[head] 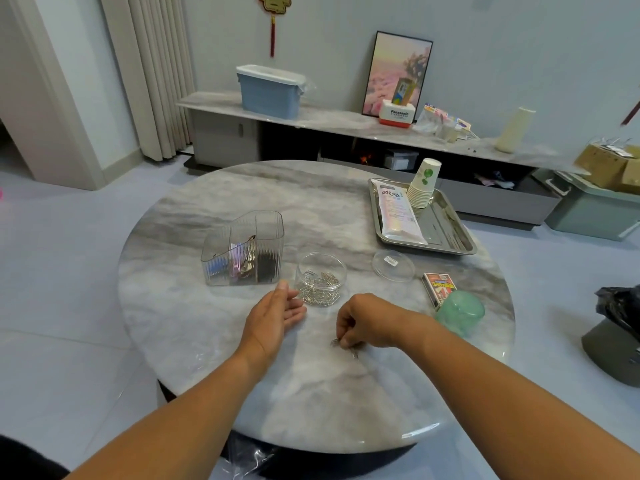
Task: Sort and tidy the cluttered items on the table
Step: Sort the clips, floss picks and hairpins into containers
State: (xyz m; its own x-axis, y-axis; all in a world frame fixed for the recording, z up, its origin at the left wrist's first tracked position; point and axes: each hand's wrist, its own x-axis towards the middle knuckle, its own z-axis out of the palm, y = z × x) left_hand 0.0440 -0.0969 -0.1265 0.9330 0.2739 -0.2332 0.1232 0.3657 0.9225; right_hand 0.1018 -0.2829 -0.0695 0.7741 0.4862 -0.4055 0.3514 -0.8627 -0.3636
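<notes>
Both forearms reach in from 6 o'clock over the round marble table [207,209]. The left hand [277,311] lies palm up and turned inward, fingers straight and loose, holding nothing, its thumb tip just beside the clear round jar [321,278] of paper clips at its 1 o'clock. The right hand [367,322] bends down at the wrist, fingertips [343,337] curled together and pinching a small heap of loose paper clips [346,346] on the tabletop. The jar's lid [393,266] lies at the jar's 3 o'clock. A divided clear organiser [244,249] stands at the jar's 10 o'clock.
</notes>
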